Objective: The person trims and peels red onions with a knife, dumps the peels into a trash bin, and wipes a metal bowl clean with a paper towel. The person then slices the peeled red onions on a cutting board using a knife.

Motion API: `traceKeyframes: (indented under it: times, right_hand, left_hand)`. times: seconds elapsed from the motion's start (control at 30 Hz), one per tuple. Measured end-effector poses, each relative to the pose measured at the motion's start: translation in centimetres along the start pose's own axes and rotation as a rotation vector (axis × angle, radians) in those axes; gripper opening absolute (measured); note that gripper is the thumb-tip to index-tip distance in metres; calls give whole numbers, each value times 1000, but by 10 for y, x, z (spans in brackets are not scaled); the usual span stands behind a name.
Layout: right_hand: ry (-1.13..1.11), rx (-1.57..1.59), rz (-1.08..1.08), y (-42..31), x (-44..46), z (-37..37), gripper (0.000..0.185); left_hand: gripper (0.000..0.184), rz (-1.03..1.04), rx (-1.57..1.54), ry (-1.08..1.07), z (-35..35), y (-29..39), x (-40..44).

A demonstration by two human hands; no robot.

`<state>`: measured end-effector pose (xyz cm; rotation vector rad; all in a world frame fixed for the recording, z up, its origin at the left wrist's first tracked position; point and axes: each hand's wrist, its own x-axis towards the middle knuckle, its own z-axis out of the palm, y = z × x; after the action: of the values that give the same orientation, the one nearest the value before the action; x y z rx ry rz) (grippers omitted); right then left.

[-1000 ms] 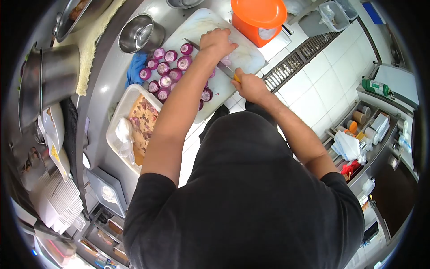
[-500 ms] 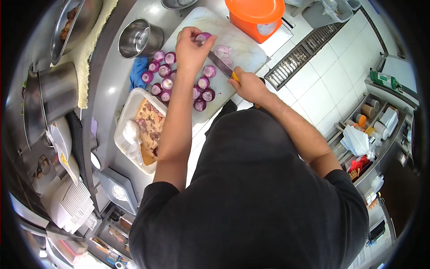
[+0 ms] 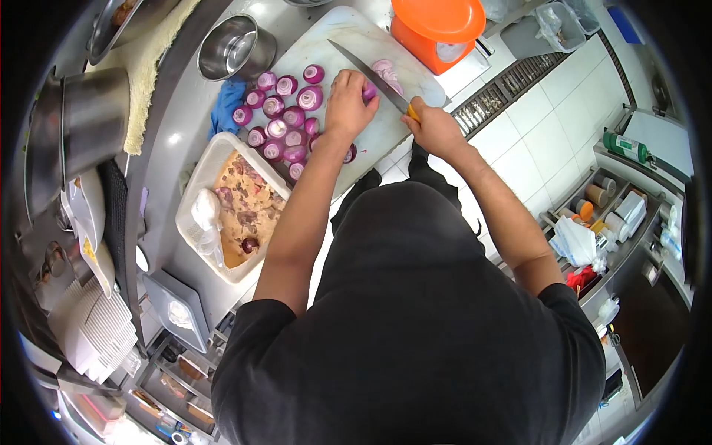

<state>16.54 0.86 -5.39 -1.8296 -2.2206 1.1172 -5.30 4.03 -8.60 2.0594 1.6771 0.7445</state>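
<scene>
My left hand [image 3: 351,105] is curled over a red onion [image 3: 369,91], which rests on the white cutting board [image 3: 326,41]. My right hand [image 3: 437,133] grips a knife [image 3: 368,73] by its yellow handle. Its long blade lies diagonally across the board, close beside the onion in my left hand; whether they touch I cannot tell. Pale onion slices [image 3: 387,74] sit on the far side of the blade. To the left of my left hand stand several peeled red onions [image 3: 274,128] with trimmed ends, some partly hidden by my forearm.
A white tub [image 3: 188,230] with scraps in brownish liquid and a plastic bag stands at the left. Beyond are a blue cloth [image 3: 228,107] and a steel pot [image 3: 237,48]. An orange kitchen scale [image 3: 434,33] is at the board's far right, beside a floor drain [image 3: 512,89].
My left hand has moved right and toward me, and now holds an onion down beside the blade. Another onion now stands near its former spot. The knife has shifted right, its full blade now showing.
</scene>
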Motion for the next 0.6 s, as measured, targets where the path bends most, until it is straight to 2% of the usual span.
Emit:
traceKeyframes:
  times: [0.2, 0.33, 0.5, 0.6]
  right_hand:
    - [59, -96, -117, -21, -3, -4, 31]
    - [-15, -183, -88, -32, 8, -7, 30]
    - [-87, -271, -70, -51, 2, -34, 31]
    - [-106, -251, -54, -54, -3, -27, 32]
  left_hand:
    - [39, -85, 55, -46, -19, -2, -15]
    - [41, -209, 89, -121, -23, 6, -11]
    - [38, -184, 10, -143, -22, 2, -7]
    - [38, -196, -38, -116, -18, -5, -9]
